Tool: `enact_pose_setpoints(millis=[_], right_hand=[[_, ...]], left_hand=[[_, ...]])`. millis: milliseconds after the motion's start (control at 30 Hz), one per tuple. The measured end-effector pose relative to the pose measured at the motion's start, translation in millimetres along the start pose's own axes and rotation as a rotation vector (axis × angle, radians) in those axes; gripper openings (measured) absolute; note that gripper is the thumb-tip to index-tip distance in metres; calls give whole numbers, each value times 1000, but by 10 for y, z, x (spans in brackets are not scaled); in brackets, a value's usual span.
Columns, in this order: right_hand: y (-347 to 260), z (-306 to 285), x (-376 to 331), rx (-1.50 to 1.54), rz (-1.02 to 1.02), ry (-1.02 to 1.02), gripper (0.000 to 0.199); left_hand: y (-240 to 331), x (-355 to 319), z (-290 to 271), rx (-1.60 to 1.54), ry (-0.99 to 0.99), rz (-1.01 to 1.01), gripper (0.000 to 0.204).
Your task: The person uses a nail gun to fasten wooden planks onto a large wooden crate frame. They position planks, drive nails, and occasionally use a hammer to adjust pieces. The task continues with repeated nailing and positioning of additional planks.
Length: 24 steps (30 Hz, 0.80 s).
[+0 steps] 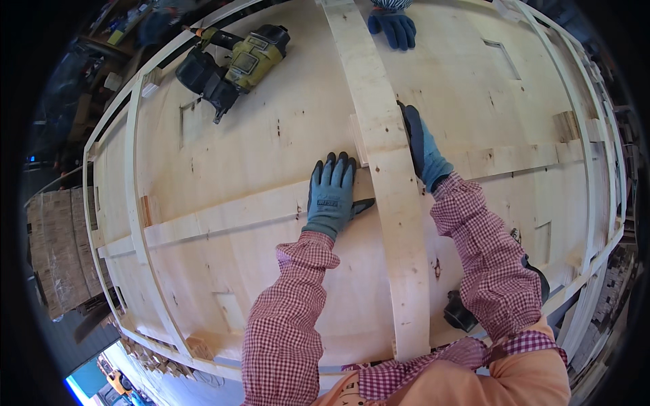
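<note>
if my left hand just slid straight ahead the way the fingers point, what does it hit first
The left hand lies flat on the crosswise wooden strip, fingers pointing up the plywood panel. Straight ahead looks like bare panel. The small wood block beside the long plank sits just right of that line, so it might clip it.

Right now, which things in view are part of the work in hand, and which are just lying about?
In use: long plywood strip, cross strip, large plywood panel, left hand, right hand.

Lying about: nail gun, another person's gloved hand, dark tool at the near edge.
</note>
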State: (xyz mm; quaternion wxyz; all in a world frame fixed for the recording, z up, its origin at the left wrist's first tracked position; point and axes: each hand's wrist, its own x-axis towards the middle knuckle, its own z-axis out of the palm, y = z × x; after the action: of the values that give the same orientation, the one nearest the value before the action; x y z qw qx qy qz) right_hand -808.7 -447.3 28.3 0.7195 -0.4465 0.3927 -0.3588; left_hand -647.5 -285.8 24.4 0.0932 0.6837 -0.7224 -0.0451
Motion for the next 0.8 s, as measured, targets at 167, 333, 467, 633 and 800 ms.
enact_pose_setpoints(millis=[167,333,467,633,800], right_hand=[[-187,194,-179,243,117,47,50],[-180,194,-155,143,99,15,49],[51,45,-109,-318,-248,20,46],[91,1,-25,226,94,22,42],[-14,61,-124,-143,-98,25,32]], left_hand=[[9,-6,5,1,-2,-5,89],[2,-7,1,12,2,-3,90],[10,4,-1,-5,-1,-1,91],[-7,-14,11,24,19,-1,87],[10,4,-4,43,14,2,88]])
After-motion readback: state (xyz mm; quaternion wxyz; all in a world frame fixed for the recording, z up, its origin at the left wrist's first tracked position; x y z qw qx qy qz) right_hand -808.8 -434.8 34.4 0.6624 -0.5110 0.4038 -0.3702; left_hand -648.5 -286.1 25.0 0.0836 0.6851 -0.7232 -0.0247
